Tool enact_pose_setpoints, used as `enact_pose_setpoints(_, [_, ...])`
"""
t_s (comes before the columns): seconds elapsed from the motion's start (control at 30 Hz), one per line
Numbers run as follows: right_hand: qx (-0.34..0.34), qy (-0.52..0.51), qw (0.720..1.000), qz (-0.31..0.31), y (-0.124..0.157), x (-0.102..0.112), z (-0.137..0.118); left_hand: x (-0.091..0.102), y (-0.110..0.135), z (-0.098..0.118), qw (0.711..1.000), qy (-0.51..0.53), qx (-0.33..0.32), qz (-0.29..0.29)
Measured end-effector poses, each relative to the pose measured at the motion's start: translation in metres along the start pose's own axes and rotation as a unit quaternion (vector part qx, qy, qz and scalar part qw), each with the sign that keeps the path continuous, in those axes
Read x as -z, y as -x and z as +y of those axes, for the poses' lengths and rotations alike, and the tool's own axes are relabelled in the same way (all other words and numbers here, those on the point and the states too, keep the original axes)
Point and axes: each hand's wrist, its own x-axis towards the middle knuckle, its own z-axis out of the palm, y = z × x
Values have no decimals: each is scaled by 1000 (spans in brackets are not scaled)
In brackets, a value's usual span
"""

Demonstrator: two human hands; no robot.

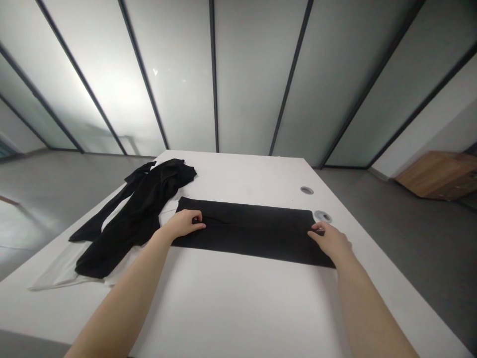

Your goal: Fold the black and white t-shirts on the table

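Pinching black cloth (253,232) near both ends: left hand (185,223) grip clamped toward its left end, right hand (330,240) grip on its right edge. Cloth lies flat across white table (238,303). Left: black garments (149,209) over white fabric (61,268). Right: two grey rings (307,190).

plain blk cloth (253,232), blk/wht clothes (143,216), wht tbl (242,298), gry flr (402,233), brn woodgrain box (436,174)
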Motion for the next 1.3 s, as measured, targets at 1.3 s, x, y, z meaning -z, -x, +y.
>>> enact_pose_setpoints(1.3, [135, 103, 985, -35, 25, -36, -47, -32, -9, -6, 963, -133, 214, 94])
